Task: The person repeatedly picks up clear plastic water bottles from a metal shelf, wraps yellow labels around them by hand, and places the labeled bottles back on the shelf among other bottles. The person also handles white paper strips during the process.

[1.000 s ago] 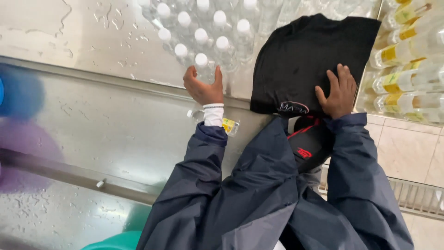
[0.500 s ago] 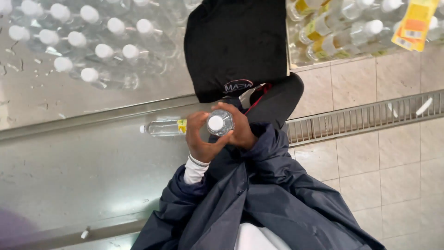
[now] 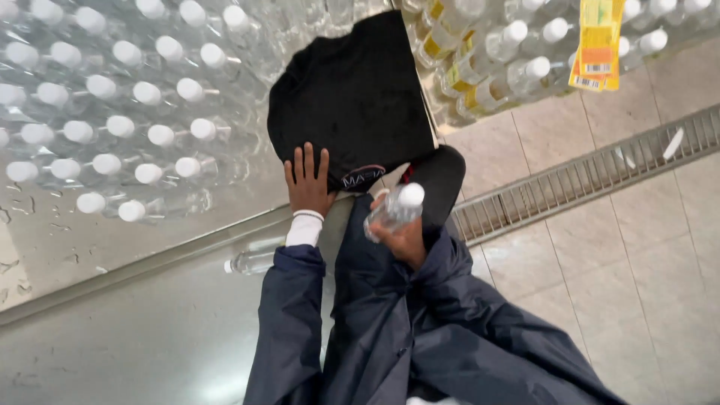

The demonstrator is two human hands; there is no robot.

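Right hand [image 3: 405,238] is wrapped round a clear plastic bottle [image 3: 394,211] w/ white cap, fingers closed on the lower body, cap end tilted up and away from the wrist. Grip looks firm but low on the bottle; can't tell how much of the palm is behind it, since the thumb side is hidden. Left hand [image 3: 307,184] is flat, fingers spread, holding nothing, palm pressed on the near edge of the black cloth [image 3: 349,97] just left of the held bottle.

Beyond the grip & to its left: a big block of capped bottles [image 3: 127,105], upright and tight together, under clear wrap. Beyond & to its right: more bottles w/ yellow labels [image 3: 487,56], plus a yellow tag [image 3: 596,45]. Near the left wrist, a second loose bottle [image 3: 251,261] lies on its side on the wet metal surface [image 3: 112,330]. Right of the grip, well below it: tiled floor w/ a drain grate [image 3: 585,176].

Risks, as judgement:
- Surface is wet, so the bottle prob. is too; a thin, soft wall could squeeze and slide out of a low grip, dropping to the tiles.
- Lying bottle can roll along the metal, esp. if the sleeve nudges it.
- Left palm leaning on cloth over wrapped bottles: cloth may slip, and the hand w/ it.
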